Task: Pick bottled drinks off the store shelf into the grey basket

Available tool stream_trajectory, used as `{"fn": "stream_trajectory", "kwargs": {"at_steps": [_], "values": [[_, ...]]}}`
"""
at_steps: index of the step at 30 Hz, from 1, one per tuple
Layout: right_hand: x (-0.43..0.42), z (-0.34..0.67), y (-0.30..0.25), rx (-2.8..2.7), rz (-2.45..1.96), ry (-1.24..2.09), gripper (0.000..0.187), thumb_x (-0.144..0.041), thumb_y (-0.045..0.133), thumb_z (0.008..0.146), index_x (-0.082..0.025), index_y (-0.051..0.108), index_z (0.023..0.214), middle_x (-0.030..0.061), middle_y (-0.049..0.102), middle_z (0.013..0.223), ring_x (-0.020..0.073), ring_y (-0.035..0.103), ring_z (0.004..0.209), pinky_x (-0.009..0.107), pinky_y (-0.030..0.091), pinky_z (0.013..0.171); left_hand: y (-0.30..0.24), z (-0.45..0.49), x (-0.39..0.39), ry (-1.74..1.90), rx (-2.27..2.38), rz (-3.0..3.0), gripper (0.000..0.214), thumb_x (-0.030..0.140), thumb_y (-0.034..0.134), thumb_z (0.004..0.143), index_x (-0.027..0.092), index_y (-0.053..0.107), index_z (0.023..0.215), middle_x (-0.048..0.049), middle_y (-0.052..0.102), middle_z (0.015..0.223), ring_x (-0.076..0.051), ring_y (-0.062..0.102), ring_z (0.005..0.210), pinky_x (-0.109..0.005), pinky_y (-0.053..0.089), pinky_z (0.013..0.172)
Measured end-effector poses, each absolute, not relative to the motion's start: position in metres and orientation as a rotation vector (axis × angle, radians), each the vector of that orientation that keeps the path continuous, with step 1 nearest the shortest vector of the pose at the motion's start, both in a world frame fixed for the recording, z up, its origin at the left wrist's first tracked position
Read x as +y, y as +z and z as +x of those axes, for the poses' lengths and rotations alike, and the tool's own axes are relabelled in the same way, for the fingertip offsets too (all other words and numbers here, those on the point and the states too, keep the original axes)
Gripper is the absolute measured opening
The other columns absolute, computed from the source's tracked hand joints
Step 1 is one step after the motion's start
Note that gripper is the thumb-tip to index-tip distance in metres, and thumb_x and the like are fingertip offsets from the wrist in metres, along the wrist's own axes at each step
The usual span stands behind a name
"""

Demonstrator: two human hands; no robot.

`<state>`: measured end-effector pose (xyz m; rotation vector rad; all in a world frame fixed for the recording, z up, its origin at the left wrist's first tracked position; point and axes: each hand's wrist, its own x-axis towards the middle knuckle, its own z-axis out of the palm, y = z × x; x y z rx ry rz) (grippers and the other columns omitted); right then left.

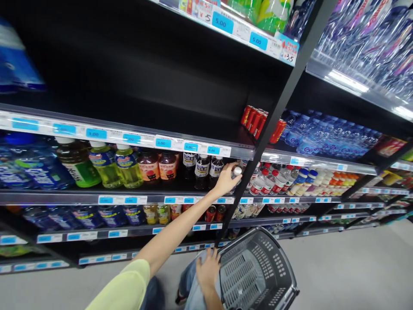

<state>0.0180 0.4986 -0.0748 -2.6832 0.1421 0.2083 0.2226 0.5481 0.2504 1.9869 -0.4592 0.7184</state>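
Note:
My left hand (pixel 227 178) reaches out to the drinks shelf with its fingers wrapped round a bottle (pixel 237 172). Its pale cap points toward me, and most of its body is hidden by the hand and the shelf post. Just left of the hand stand dark bottles (pixel 202 170) with white caps and white labels. My right hand (pixel 208 268) lies with fingers spread on the light-blue denim over my knee, holding nothing. Beside that knee, a grey slatted shopping basket (pixel 285 262) is at the lower right.
A black upright post (pixel 280 103) divides the shelving just right of my left hand. Red cans (pixel 254 121) stand on the shelf above. Orange-labelled bottles (pixel 167 165) and yellow-green bottles (pixel 128 167) line the left. Water bottles (pixel 322 133) fill the right bay. Grey floor (pixel 348 267) lies below.

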Motion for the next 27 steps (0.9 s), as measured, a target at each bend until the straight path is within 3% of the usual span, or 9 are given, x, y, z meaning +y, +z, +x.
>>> {"fn": "stream_trajectory", "kwargs": {"at_steps": [4, 9, 16, 23, 27], "values": [[0.500, 0.019, -0.077, 0.134, -2.701, 0.225, 0.056, -0.031, 0.058, 0.094, -0.016, 0.062, 0.148, 0.0229, 0.055, 0.160, 0.0455, 0.055, 0.144, 0.060, 0.052, 0.108, 0.241, 0.207, 0.546, 0.697, -0.597, 1.997, 0.032, 0.023, 0.079, 0.082, 0.020, 0.072, 0.113, -0.0076, 0.071, 0.111, -0.025, 0.067, 0.107, -0.041, 0.055, 0.102], [0.501, 0.019, -0.079, 0.133, -2.699, 0.219, 0.056, -0.030, 0.058, 0.094, -0.014, 0.064, 0.147, 0.0253, 0.055, 0.158, 0.0474, 0.055, 0.144, 0.061, 0.053, 0.108, 0.205, 0.184, 0.549, 0.641, -0.847, 1.991, 0.010, 0.017, 0.068, 0.086, 0.022, 0.071, 0.095, -0.0067, 0.076, 0.106, -0.026, 0.067, 0.117, -0.045, 0.052, 0.110], [0.502, 0.019, -0.089, 0.135, -2.666, 0.163, 0.056, -0.027, 0.060, 0.089, -0.018, 0.066, 0.144, 0.0237, 0.058, 0.157, 0.0479, 0.057, 0.143, 0.064, 0.053, 0.109, 0.163, 0.136, 0.567, 0.606, -1.000, 2.047, 0.018, 0.018, 0.054, 0.099, 0.023, 0.067, 0.089, -0.0078, 0.078, 0.107, -0.028, 0.059, 0.136, -0.056, 0.039, 0.123], [0.502, 0.016, -0.080, 0.124, -2.703, 0.144, 0.054, -0.028, 0.057, 0.088, -0.019, 0.069, 0.140, 0.0229, 0.061, 0.154, 0.0476, 0.060, 0.141, 0.063, 0.055, 0.105, 0.154, 0.061, 0.571, 0.785, -0.502, 1.771, 0.023, 0.028, 0.058, 0.101, 0.024, 0.062, 0.079, -0.0070, 0.075, 0.091, -0.028, 0.070, 0.115, -0.053, 0.049, 0.112], [0.499, 0.014, -0.078, 0.108, -2.746, 0.155, 0.052, -0.030, 0.056, 0.089, -0.022, 0.070, 0.138, 0.0206, 0.063, 0.152, 0.0451, 0.063, 0.137, 0.060, 0.058, 0.102, 0.127, 0.010, 0.589, 0.622, 0.045, 1.601, 0.031, 0.046, 0.070, 0.089, 0.024, 0.056, 0.072, -0.0080, 0.075, 0.088, -0.030, 0.075, 0.103, -0.044, 0.059, 0.096]]}}
